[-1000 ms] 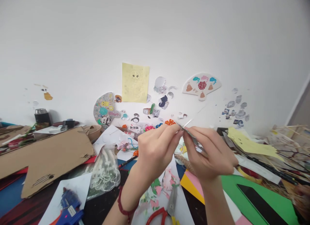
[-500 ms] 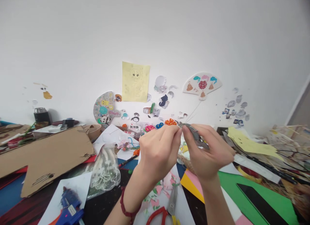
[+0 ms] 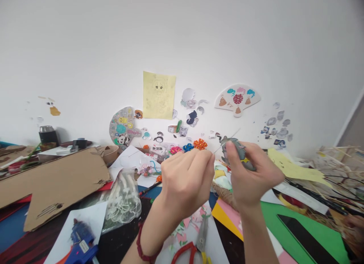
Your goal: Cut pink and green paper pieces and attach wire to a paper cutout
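Note:
My right hand (image 3: 253, 173) pinches a small flat grey cutout (image 3: 237, 152) with a dark hook-like bit at its top left. To its left, my left hand (image 3: 187, 176) is closed, its fingertips pinched on a thin pale strand (image 3: 218, 149) that runs toward the cutout. What else the left fingers hold, if anything, is hidden. Both hands are raised above the table, slightly apart. Below them, scissors (image 3: 199, 245) with red and yellow handles lie on white paper (image 3: 214, 237) among pink and green scraps.
Cardboard (image 3: 65, 180) and a bag of white cords (image 3: 125, 199) lie left, with a blue glue gun (image 3: 81, 245) in front. At right are green sheets (image 3: 327, 233), a black phone-like slab (image 3: 307, 239) and thin sticks (image 3: 341, 161). Another person's hand (image 3: 354, 220) shows at the right edge.
My right hand has moved right and slightly away from my left hand, turning the grey cutout so more of its face shows. My left hand has stayed nearly in place.

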Motion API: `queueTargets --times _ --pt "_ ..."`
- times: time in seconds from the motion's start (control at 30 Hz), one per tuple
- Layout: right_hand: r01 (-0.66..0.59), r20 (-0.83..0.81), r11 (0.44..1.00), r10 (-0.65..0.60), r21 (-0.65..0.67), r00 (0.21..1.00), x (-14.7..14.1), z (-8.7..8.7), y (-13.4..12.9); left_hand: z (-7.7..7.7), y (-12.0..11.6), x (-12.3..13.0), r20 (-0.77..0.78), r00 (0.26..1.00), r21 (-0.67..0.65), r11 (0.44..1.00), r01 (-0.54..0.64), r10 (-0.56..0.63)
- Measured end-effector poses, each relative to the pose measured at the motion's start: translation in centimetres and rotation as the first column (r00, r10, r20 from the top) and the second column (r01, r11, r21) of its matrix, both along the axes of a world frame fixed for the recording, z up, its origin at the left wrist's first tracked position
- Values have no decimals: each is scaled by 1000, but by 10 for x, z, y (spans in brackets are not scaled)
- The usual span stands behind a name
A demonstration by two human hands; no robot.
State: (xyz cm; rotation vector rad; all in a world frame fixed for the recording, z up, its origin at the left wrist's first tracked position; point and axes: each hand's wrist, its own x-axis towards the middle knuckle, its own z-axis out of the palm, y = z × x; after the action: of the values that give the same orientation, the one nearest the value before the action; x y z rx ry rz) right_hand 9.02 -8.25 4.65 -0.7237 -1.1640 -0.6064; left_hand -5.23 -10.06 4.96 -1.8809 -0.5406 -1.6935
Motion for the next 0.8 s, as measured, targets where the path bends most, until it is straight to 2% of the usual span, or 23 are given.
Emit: queueTargets --times 0.13,0.23,0.37,0.53,0.7,0.8 --pt "26 -100 1000 -27 -10 995 18 3 7 5 -8 -9 -15 1000 -45 999 24 -25" --pt "-10 -151 1000 10 0 988 23 5 8 8 -11 -18 14 998 -95 993 70 -69" --pt "-93 -146 996 92 -3 985 14 6 5 11 -11 -31 131 980 -144 975 167 -149" --pt "-173 -128 980 160 -99 979 1 5 0 12 -16 -39 261 935 -186 938 294 -241" --pt "-224 -185 966 198 -127 962 -4 4 -4 13 -23 -38 261 944 -170 953 252 -203" --pt "-161 -173 982 143 -96 974 -7 2 -3 13 -26 -36 261 953 -155 967 201 -156"
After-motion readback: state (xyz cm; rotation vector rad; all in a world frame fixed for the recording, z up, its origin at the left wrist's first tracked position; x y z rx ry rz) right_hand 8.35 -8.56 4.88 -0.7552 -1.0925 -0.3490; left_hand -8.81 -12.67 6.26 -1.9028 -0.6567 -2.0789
